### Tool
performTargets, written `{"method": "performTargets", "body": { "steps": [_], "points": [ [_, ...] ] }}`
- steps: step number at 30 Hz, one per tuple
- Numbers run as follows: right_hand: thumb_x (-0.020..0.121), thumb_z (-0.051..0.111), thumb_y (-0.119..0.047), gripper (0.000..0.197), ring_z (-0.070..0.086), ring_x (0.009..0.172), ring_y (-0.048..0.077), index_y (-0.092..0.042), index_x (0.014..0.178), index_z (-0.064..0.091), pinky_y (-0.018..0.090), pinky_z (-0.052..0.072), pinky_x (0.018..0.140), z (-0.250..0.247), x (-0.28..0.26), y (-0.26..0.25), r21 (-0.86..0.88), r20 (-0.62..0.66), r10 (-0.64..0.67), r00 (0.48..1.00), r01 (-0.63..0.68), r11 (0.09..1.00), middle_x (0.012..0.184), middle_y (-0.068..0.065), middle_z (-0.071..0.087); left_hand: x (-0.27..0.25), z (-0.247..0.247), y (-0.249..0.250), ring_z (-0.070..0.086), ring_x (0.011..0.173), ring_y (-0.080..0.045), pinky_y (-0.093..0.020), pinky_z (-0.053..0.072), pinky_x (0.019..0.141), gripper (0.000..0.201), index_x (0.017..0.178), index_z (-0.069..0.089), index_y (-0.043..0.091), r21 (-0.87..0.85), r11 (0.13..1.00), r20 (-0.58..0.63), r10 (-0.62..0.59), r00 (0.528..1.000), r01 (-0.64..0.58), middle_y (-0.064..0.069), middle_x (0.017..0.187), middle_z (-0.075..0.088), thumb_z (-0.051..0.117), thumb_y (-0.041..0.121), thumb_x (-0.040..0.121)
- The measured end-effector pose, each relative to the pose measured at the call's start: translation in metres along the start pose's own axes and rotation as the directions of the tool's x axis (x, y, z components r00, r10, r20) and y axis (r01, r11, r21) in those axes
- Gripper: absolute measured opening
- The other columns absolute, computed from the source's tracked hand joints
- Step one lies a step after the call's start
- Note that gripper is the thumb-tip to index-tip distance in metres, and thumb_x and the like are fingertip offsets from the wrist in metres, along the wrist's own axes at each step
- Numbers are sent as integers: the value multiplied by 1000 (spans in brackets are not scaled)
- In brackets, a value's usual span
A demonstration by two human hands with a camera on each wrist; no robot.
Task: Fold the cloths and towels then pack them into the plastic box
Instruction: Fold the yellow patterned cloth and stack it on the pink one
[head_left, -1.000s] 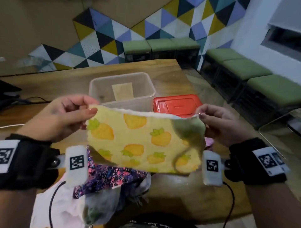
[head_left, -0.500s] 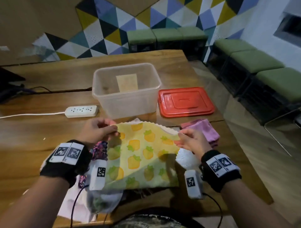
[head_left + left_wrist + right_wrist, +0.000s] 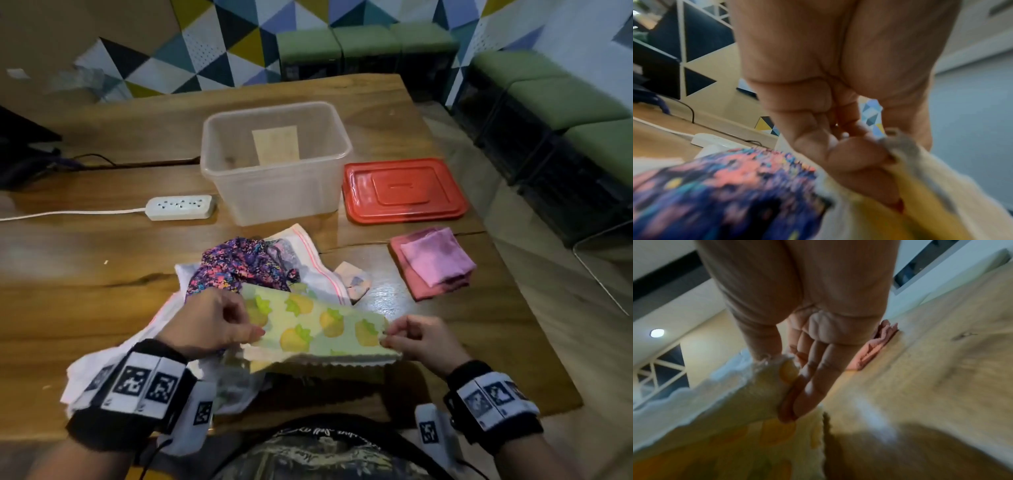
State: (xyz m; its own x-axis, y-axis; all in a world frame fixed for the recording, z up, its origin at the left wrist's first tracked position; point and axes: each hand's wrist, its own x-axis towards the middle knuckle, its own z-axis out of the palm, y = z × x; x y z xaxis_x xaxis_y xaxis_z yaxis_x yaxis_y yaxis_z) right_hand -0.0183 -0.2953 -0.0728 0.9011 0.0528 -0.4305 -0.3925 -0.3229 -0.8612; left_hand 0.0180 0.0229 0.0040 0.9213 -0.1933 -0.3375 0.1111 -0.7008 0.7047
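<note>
A yellow cloth with orange fruit prints (image 3: pixel 318 325) is doubled over near the table's front edge. My left hand (image 3: pixel 219 322) pinches its left corners and my right hand (image 3: pixel 411 339) pinches its right corners. The left wrist view shows thumb and fingers clamped on the yellow cloth (image 3: pixel 920 186); the right wrist view shows the same grip on the yellow cloth (image 3: pixel 760 386). Under it lies a heap with a dark multicoloured cloth (image 3: pixel 239 263) and white cloths (image 3: pixel 301 253). The clear plastic box (image 3: pixel 274 192) stands behind the heap. Folded pink towels (image 3: pixel 431 263) lie at the right.
The box's red lid (image 3: pixel 404 192) lies flat to the right of the box. A white power strip (image 3: pixel 181 207) with its cord sits left of the box. The wooden table (image 3: pixel 85 260) ends just right of the towels; green benches stand beyond.
The yellow cloth, held up and spread a second ago, has come down toward the table and been folded over. Both hands have moved closer to me, still pinching its corners.
</note>
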Motion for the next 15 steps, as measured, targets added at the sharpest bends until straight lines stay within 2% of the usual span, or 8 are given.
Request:
{"method": "performTargets", "body": {
  "steps": [1, 3, 5, 6, 8, 10, 12, 15],
  "points": [
    [73, 73, 4, 19, 61, 60, 7, -12, 72, 63, 23, 53, 62, 5, 0, 6, -103, 32, 2, 999, 2, 995, 68, 5, 65, 2, 6, -6, 47, 38, 0, -14, 36, 44, 32, 48, 57, 15, 85, 996, 4, -11, 1000, 10, 8, 39, 55, 85, 16, 62],
    [72, 73, 2, 27, 66, 71, 18, -21, 69, 61, 38, 56, 77, 16, 2, 17, -239, 68, 17, 998, -1, 971, 75, 8, 68, 6, 16, -15, 47, 40, 2, -14, 35, 45, 35, 48, 54, 19, 176, 984, 14, -23, 1000, 21, 8, 43, 55, 86, 19, 61],
    [74, 72, -2, 30, 67, 83, 26, -28, 67, 59, 43, 53, 85, 22, 6, 20, -306, 39, 16, 999, -3, 952, 81, 6, 70, 6, 20, -19, 49, 46, 1, -13, 35, 45, 34, 52, 53, 19, 241, 969, 15, -57, 998, 52, 7, 51, 57, 86, 25, 61],
    [74, 72, -6, 29, 66, 86, 24, -31, 67, 59, 42, 52, 86, 25, 7, 19, -340, 16, -2, 1000, 8, 940, 83, 3, 69, 6, 20, -18, 50, 51, -4, -16, 35, 46, 35, 56, 53, 18, 270, 960, -7, -77, 997, 76, 7, 55, 57, 85, 31, 61],
    [77, 71, -14, 23, 62, 90, 17, -33, 71, 60, 33, 50, 87, 28, 7, 14, -412, 7, -24, 1000, 25, 911, 88, -3, 66, 6, 18, -16, 50, 60, -13, -25, 35, 50, 45, 69, 48, 16, 281, 951, -125, -94, 988, 126, 3, 63, 56, 81, 45, 61],
    [80, 69, -18, 8, 58, 90, 12, -25, 82, 66, 27, 48, 85, 31, 7, 8, -486, 3, -48, 999, 43, 873, 88, -6, 63, 9, 17, -9, 51, 65, -15, -27, 34, 52, 54, 81, 45, 15, 239, 957, -217, -111, 970, 163, 1, 69, 54, 75, 56, 62],
    [80, 67, -22, 6, 57, 92, 14, -22, 86, 67, 28, 48, 84, 34, 6, 6, -550, -30, -69, 997, 41, 834, 90, -4, 62, 12, 21, -4, 51, 69, -14, -26, 34, 53, 49, 82, 44, 18, 261, 948, -187, -135, 973, 182, 3, 73, 53, 70, 56, 68],
    [84, 62, -26, 12, 49, 100, 16, -20, 93, 64, 24, 34, 78, 39, 3, -1, -624, -91, -152, 984, 62, 779, 98, -1, 55, 15, 26, -1, 52, 71, -16, -27, 34, 55, 35, 75, 48, 18, 276, 950, -167, -98, 981, 142, 3, 72, 54, 73, 43, 74]
  ]
}}
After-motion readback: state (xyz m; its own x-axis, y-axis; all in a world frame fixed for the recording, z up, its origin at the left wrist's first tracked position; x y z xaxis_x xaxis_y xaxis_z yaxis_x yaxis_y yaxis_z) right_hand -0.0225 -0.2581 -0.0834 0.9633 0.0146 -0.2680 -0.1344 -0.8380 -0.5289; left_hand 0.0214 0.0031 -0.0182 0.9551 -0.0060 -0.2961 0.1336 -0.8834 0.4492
